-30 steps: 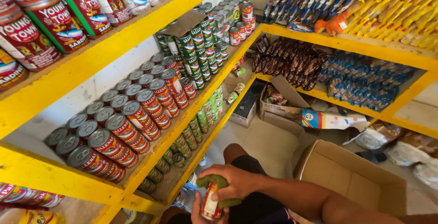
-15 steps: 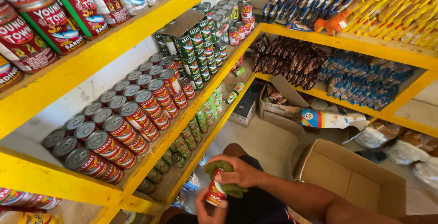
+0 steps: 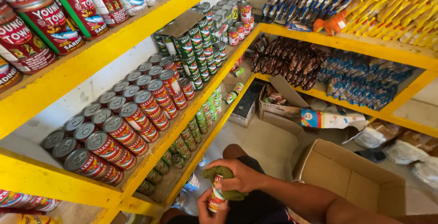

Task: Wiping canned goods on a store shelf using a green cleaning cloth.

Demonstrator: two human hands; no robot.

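Low in view, right hand [image 3: 237, 176] pressing a green cloth [image 3: 218, 178] down over a red-labelled can [image 3: 215, 199], fingers curled around both. Left hand [image 3: 207, 214] gripping the can from below, just above the lap. Beside them, yellow shelf [image 3: 191, 98] carrying rows of matching cans [image 3: 123, 130]; open cardboard box [image 3: 351, 178] sitting to the right.
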